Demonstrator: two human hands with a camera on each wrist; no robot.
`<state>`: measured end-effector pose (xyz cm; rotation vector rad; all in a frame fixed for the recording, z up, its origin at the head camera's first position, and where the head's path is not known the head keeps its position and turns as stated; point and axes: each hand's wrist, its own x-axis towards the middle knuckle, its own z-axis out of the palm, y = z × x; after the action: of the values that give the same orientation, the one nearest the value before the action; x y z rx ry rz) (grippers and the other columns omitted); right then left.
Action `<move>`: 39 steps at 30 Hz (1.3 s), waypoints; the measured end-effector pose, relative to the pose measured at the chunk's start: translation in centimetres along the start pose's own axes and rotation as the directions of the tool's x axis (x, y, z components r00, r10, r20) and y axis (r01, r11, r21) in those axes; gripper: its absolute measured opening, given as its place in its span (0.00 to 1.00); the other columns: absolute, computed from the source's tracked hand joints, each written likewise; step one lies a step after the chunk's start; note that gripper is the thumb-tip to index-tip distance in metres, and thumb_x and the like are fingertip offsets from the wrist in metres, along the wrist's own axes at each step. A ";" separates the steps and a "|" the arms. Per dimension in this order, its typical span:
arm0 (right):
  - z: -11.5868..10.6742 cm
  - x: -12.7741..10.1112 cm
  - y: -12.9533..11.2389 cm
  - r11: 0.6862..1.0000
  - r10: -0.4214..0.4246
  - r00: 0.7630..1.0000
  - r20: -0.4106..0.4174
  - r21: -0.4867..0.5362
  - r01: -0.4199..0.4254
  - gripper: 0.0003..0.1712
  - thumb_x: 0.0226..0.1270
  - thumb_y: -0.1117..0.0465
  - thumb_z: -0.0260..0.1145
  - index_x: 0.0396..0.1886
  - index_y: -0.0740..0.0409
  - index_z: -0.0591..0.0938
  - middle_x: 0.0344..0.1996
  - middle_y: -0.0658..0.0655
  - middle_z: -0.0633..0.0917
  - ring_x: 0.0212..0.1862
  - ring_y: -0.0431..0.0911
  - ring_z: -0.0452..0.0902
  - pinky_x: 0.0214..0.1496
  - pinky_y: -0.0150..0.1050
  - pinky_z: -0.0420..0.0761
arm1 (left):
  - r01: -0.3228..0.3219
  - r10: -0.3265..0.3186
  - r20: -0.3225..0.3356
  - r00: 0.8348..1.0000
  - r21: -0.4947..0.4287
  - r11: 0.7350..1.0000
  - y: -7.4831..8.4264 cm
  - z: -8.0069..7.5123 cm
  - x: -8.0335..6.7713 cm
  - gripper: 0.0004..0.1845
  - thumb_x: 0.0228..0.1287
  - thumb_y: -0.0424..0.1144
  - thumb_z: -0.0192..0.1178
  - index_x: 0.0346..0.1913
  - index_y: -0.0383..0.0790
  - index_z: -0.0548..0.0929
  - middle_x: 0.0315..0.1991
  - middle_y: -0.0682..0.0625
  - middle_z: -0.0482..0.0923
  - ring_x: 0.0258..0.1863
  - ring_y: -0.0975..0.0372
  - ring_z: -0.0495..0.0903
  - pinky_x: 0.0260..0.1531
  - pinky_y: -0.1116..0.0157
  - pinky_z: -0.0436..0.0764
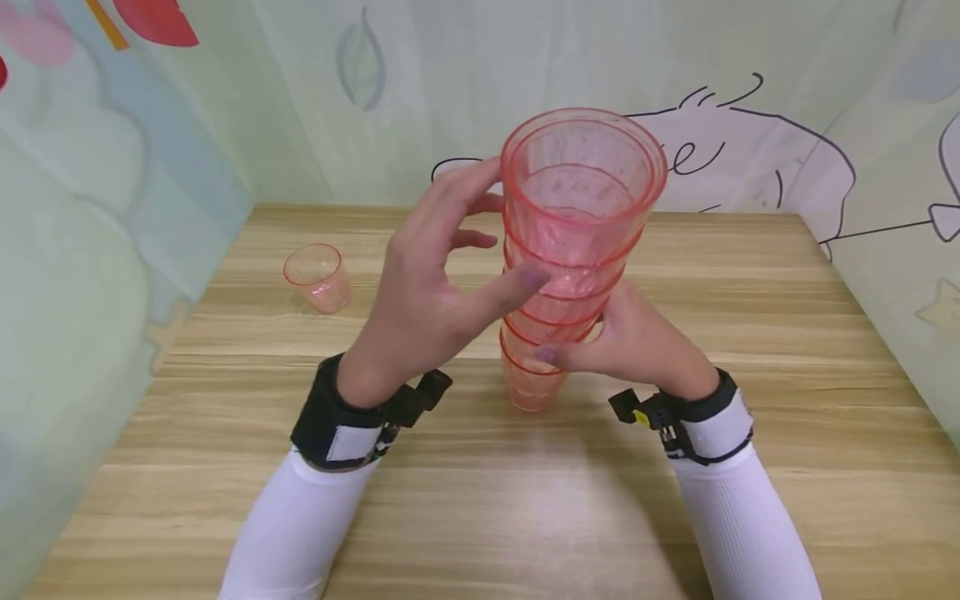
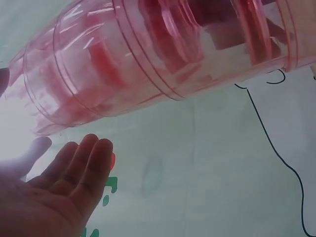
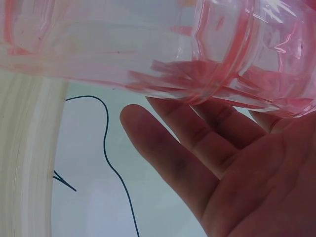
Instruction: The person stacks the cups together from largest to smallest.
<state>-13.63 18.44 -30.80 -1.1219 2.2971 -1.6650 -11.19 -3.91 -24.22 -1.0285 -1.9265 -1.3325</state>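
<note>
A tall stack of nested clear pink plastic cups [image 1: 581,242] stands nearly upright in front of me in the head view, its wide rim toward the camera. My right hand [image 1: 648,342] grips the lower part, thumb in front and fingers behind. In the right wrist view, the fingers [image 3: 173,148] lie along the underside of the stack [image 3: 163,59]. My left hand [image 1: 427,283] is around the upper left side, index finger near the rim and thumb across the front. Its other fingers [image 2: 89,168] are extended and apart from the cups [image 2: 98,64] in the left wrist view.
A single pink cup [image 1: 318,279] stands upright on the wooden table [image 1: 465,517] at the left. Pale printed walls [image 1: 450,75] border the table at the back and both sides. Each wrist wears a black band [image 1: 330,425] with a small camera.
</note>
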 end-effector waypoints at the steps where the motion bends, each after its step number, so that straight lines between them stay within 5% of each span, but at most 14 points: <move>1: 0.0 0.0 0.0 1.000 0.003 1.000 -0.002 -0.001 -0.003 0.40 0.51 0.62 0.81 0.64 0.44 0.73 0.55 0.48 0.83 0.56 0.47 0.80 0.61 0.46 0.77 | -0.002 0.002 -0.002 1.000 0.002 1.000 -0.1 -0.1 -0.2 0.41 0.66 0.64 0.60 0.68 0.32 0.72 0.60 0.46 0.75 0.54 0.62 0.79 0.41 0.60 0.84; 11: 0.4 0.2 -2.9 1.000 -0.003 1.000 -0.009 0.029 0.003 0.39 0.50 0.69 0.78 0.63 0.58 0.72 0.53 0.51 0.83 0.56 0.48 0.79 0.63 0.48 0.75 | -0.012 0.012 -0.010 1.000 0.044 0.999 -0.8 -0.2 -1.0 0.38 0.68 0.61 0.60 0.67 0.33 0.73 0.63 0.45 0.74 0.56 0.61 0.78 0.43 0.59 0.83; 24: 0.5 0.5 -3.0 0.999 -0.032 0.999 0.001 0.027 0.032 0.42 0.49 0.70 0.77 0.65 0.60 0.71 0.56 0.51 0.82 0.57 0.49 0.78 0.64 0.48 0.75 | -0.012 0.015 -0.024 1.000 0.113 0.993 -1.7 -1.2 -1.4 0.36 0.65 0.54 0.65 0.67 0.32 0.73 0.63 0.43 0.73 0.57 0.59 0.76 0.46 0.57 0.82; 30: 0.5 0.4 -2.4 0.999 -0.033 0.999 0.001 0.041 0.033 0.40 0.49 0.69 0.79 0.63 0.55 0.73 0.52 0.51 0.83 0.54 0.50 0.79 0.61 0.48 0.77 | -0.005 0.012 -0.047 0.999 0.156 0.988 -2.1 -1.8 -1.4 0.34 0.61 0.44 0.70 0.67 0.33 0.73 0.64 0.43 0.74 0.58 0.58 0.76 0.46 0.57 0.81; 39: 0.2 0.2 -0.1 0.999 -0.040 0.999 0.010 0.032 0.039 0.40 0.49 0.66 0.81 0.62 0.46 0.73 0.51 0.51 0.83 0.53 0.50 0.80 0.61 0.48 0.77 | 0.010 0.002 -0.052 0.999 0.229 0.973 -3.3 -2.5 -1.6 0.34 0.61 0.45 0.70 0.68 0.34 0.73 0.64 0.43 0.73 0.58 0.56 0.74 0.47 0.57 0.79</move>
<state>-13.66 18.15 -30.70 -1.1743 2.2479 -1.6992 -13.01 -7.34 -26.26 -0.8681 -1.9890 -1.0964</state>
